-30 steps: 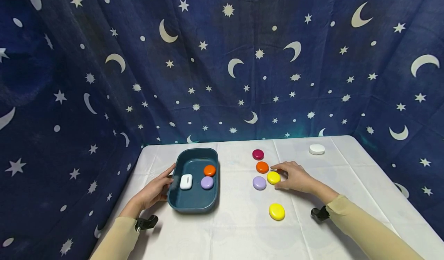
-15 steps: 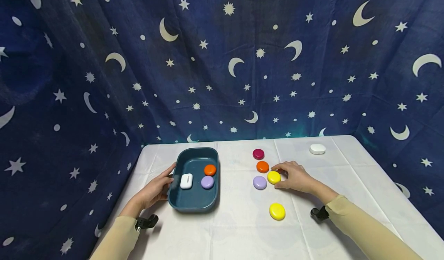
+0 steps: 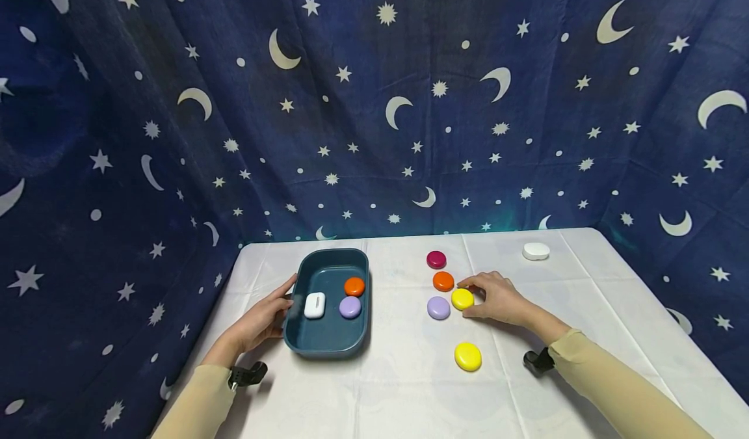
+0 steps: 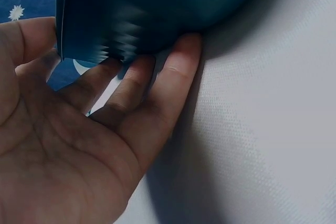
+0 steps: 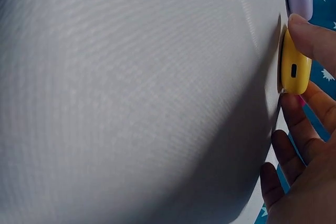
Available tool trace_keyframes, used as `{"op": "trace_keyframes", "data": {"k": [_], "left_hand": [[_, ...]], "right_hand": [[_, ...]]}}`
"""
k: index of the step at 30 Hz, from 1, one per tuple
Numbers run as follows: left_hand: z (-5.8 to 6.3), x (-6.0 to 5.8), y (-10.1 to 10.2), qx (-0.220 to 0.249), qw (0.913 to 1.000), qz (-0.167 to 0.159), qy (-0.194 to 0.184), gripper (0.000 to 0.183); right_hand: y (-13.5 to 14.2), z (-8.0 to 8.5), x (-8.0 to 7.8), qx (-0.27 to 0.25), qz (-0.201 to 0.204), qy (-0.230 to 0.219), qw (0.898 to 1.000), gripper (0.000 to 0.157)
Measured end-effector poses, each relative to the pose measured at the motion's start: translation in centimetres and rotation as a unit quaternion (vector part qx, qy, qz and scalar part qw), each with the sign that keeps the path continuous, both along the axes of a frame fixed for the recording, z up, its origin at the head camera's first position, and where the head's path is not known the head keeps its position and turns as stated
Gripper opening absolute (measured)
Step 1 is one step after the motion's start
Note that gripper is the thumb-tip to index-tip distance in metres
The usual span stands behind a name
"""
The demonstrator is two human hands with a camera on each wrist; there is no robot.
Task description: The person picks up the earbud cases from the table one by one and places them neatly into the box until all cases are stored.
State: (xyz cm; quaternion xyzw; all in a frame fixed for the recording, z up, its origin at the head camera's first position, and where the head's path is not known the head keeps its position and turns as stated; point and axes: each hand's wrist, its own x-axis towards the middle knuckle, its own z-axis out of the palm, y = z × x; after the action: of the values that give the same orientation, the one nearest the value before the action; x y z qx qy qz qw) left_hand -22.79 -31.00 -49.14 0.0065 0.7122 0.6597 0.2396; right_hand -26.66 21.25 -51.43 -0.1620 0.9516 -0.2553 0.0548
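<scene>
My right hand [image 3: 499, 299] pinches a round yellow case [image 5: 296, 66] between thumb and fingers; the case is on the white table. A small dark port shows in its side in the right wrist view. My left hand [image 3: 260, 322] rests its fingers against the left outer wall of a teal tray [image 4: 157, 9], relaxed rather than curled round it. Inside the tray lie a white earbud case [image 3: 314, 305], a round orange case [image 3: 354, 287] and a round lilac case [image 3: 350, 307].
Close to the right hand lie another orange case [image 3: 443, 281], a second lilac case [image 3: 439, 308] and a crimson case [image 3: 435, 259]. A second yellow case [image 3: 468, 356] lies nearer the front. At the back right sits a white oval case [image 3: 536, 251]. A patterned curtain [image 3: 351, 101] borders the table.
Both hands and all the cases stay in place. Only the head view has shifted very slightly.
</scene>
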Motion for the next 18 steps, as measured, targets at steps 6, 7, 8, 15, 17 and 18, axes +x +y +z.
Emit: {"op": "trace_keyframes", "data": {"k": [6, 7, 8, 15, 17, 18], "left_hand": [[-0.16, -0.10, -0.11, 0.002, 1.0000, -0.002, 0.000, 0.059], [-0.17, -0.11, -0.13, 0.001, 1.0000, -0.003, 0.001, 0.059], [-0.19, -0.11, -0.14, 0.000, 1.0000, -0.003, 0.001, 0.059], [-0.26, -0.16, -0.24, 0.001, 1.0000, -0.004, 0.000, 0.058], [-0.28, -0.17, -0.24, -0.001, 1.0000, -0.004, 0.000, 0.058], [-0.28, -0.18, -0.25, -0.002, 1.0000, -0.003, 0.001, 0.058]], "right_hand": [[0.00, 0.05, 0.09, 0.001, 0.008, 0.017, 1.000, 0.056], [-0.01, 0.05, 0.11, 0.001, 0.009, 0.020, 1.000, 0.055], [-0.02, 0.05, 0.12, 0.001, 0.010, 0.023, 1.000, 0.055], [0.08, 0.34, -0.05, -0.008, 0.011, 0.019, 1.000, 0.055], [0.15, 0.64, -0.19, -0.020, 0.007, 0.018, 1.000, 0.056], [0.18, 0.81, -0.28, -0.024, 0.005, 0.020, 1.000, 0.056]]}}
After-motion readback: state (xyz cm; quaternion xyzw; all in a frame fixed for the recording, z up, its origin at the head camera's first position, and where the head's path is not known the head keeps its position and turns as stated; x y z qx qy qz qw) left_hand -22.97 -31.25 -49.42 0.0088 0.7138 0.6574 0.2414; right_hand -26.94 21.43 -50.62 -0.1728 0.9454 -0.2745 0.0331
